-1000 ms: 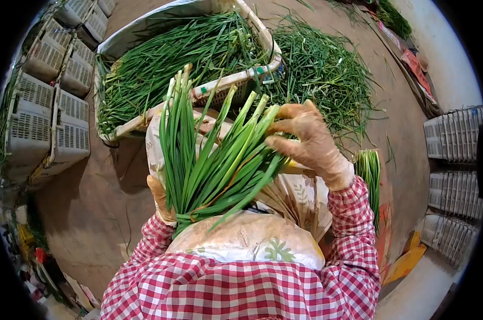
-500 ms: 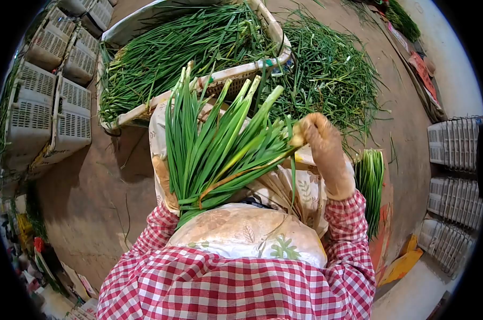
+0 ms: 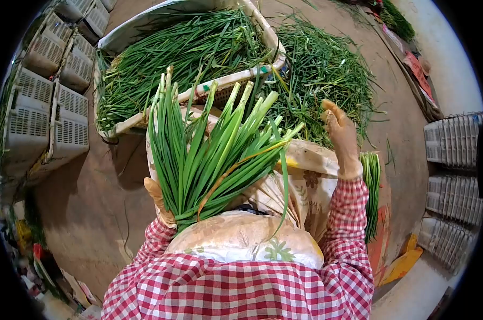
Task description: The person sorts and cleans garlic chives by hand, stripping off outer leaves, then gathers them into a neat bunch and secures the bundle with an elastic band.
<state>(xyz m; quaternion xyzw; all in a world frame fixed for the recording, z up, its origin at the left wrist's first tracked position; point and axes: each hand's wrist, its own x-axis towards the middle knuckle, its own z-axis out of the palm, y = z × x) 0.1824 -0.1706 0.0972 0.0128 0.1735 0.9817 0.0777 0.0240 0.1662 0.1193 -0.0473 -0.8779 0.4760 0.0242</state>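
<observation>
My left hand, in a tan glove, grips a fanned bunch of garlic chives by its leafy lower end, above my lap. Their pale stem ends point up and away from me. A brown withered leaf lies across the bunch, and one long green leaf hangs down at its right side. To the right of the bunch and apart from it, my right hand is raised, gloved too, with its fingers loosely extended and nothing visible in them.
A white plastic crate full of chives stands ahead. Beside it a heap of loose chive leaves covers the floor. A neat chive bundle lies by my right arm. Stacked crates stand left and right.
My right hand has let go at the bunch's right edge and moved up and right, its fingers opening. Yellowish leaves now show over the floor heap. The left hand keeps its hold.
</observation>
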